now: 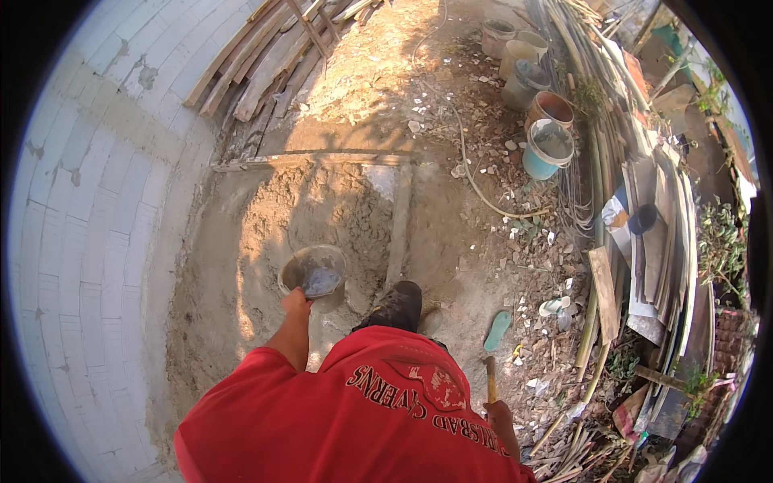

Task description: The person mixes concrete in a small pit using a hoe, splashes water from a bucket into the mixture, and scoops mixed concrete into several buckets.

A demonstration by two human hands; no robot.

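My left hand (297, 300) is closed on the near rim of a round, mortar-smeared bucket (288, 275). The bucket tilts toward me, and some pale grey wet stuff shows inside it. Beneath and around it spreads rough wet mortar (338, 201), bounded by wooden boards on its far and right sides. Down by my right side, my right hand (501, 415) grips a wooden handle (490, 380); the rest of that tool is hidden behind my arm and red shirt. One dark shoe (400, 304) shows near the frame's right board.
A pale block wall (88, 241) rises on the left. Planks (266, 72) lie at the far left. Several buckets (549, 146) line the right side, beside a hose (471, 173) and stacked bamboo and boards (652, 233). A green sandal (498, 331) lies among rubble.
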